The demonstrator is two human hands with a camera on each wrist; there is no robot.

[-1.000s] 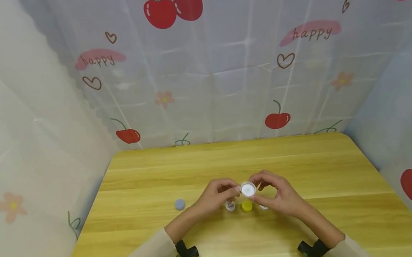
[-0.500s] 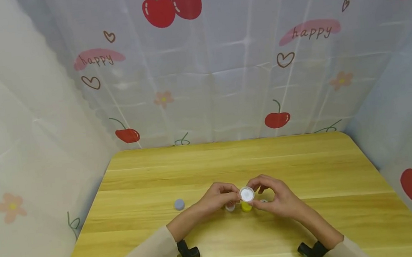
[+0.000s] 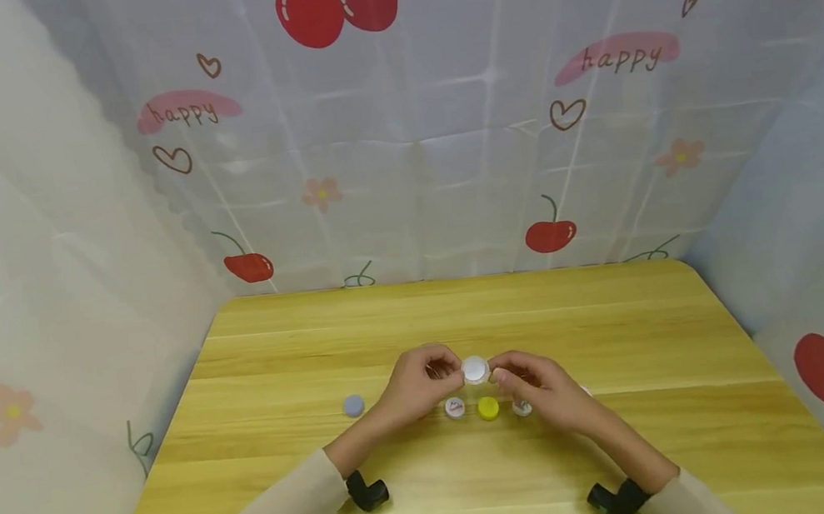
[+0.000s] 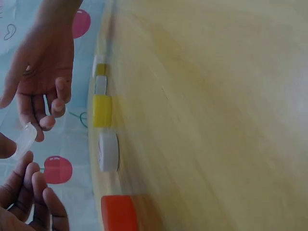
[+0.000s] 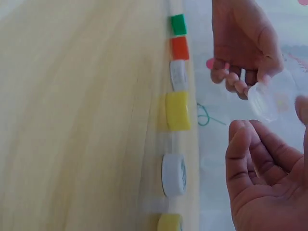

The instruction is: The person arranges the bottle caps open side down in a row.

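Note:
In the head view my left hand (image 3: 419, 383) pinches a small round translucent cap (image 3: 475, 369) with a white disc face, between thumb and fingertips, above the table. My right hand (image 3: 546, 385) is at the cap's right edge. The right wrist view shows its thumb apart from its loosely bent fingers (image 5: 250, 154), with the cap (image 5: 262, 102) in the left hand; whether a right fingertip touches it, I cannot tell. Below the hands lie a printed white cap (image 3: 455, 407), a yellow cap (image 3: 488, 408) and another printed white cap (image 3: 522, 408).
The row stands on the wooden table (image 3: 436, 489). A blue-grey cap (image 3: 354, 405) lies left of my left hand. An orange-red cap (image 5: 180, 48) and a green cap (image 5: 178, 24) show in the right wrist view. A cherry-print curtain (image 3: 422, 206) hangs behind the table.
The held cap has moved slightly up and left from above the yellow cap, and its face looks turned. My right thumb has come away from its edge, and the row below shows more.

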